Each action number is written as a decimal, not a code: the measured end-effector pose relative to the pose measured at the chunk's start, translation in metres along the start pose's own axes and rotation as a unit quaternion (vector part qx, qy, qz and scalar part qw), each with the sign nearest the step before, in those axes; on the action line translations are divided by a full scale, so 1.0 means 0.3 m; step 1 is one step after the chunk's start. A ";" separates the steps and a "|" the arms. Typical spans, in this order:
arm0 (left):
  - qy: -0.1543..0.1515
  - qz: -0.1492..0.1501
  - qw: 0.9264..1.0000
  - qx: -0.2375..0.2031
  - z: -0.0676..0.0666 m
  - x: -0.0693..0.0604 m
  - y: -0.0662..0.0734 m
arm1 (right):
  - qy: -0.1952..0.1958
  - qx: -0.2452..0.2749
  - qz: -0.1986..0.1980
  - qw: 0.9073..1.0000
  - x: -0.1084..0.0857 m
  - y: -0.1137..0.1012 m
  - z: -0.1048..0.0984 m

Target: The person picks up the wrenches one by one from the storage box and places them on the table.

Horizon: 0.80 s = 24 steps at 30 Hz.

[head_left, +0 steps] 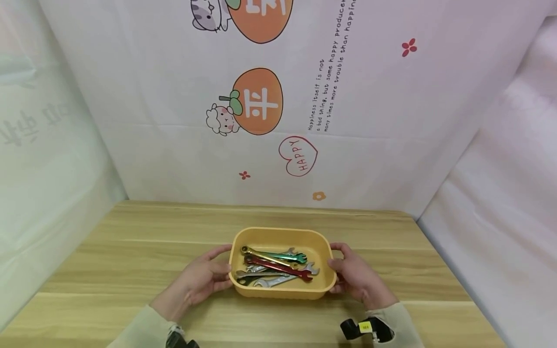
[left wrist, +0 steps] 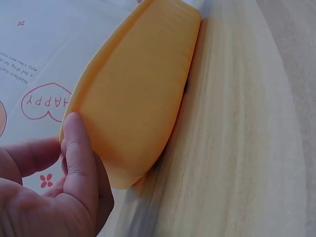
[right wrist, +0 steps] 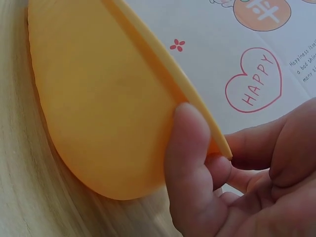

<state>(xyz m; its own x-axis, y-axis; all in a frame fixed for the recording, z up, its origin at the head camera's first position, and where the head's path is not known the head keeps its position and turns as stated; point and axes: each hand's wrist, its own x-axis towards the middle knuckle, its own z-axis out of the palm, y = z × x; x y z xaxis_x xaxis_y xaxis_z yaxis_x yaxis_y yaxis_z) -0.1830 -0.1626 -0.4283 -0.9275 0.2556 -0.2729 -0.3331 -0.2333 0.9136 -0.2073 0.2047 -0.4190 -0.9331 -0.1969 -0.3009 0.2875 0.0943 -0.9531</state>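
Observation:
A yellow plastic bin (head_left: 283, 294) with rounded corners is in the middle of the head view. Several wrenches lie jumbled inside it: a red wrench (head_left: 280, 267) on top, a green wrench (head_left: 285, 256), a gold one and silver ones. My left hand (head_left: 202, 279) grips the bin's left end by the rim. At the opposite end my right hand (head_left: 356, 276) holds the rim, thumb on top. Both wrist views show fingers (left wrist: 78, 158) against the bin's outer wall (right wrist: 98, 108). Whether its base touches the table fully, I cannot tell.
The wood-grain table (head_left: 174, 227) extends around the bin on all sides. Behind it rises a white printed sheet (head_left: 174, 159) with cartoon figures and lettering. More white sheets hang at the left and right, beside the table's edges.

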 end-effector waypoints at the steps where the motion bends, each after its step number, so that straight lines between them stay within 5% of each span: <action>1: -0.002 0.000 1.000 0.001 0.000 0.000 0.001 | -0.003 0.000 0.000 1.000 0.001 0.002 -0.002; 10: 0.007 0.001 1.000 0.028 0.003 0.003 0.011 | -0.015 0.014 0.004 1.000 0.013 0.014 -0.018; 14: 0.035 0.008 0.994 0.104 0.008 0.005 0.025 | -0.021 0.018 0.006 1.000 0.014 0.017 -0.024; 17: 0.046 0.019 0.981 0.185 0.010 0.006 0.041 | -0.021 0.020 0.008 1.000 0.013 0.019 -0.027; 24: 0.065 0.059 0.935 0.343 0.003 0.015 0.108 | -0.021 0.021 0.008 1.000 0.014 0.016 -0.026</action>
<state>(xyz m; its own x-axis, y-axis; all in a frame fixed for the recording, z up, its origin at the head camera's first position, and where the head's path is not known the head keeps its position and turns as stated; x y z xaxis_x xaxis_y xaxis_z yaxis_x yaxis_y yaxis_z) -0.1976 -0.1681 -0.3997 -0.9784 0.1401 -0.1523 -0.0816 0.4152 0.9061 -0.2114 0.2118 -0.4247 -0.9186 -0.2356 -0.3172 0.3129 0.0562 -0.9481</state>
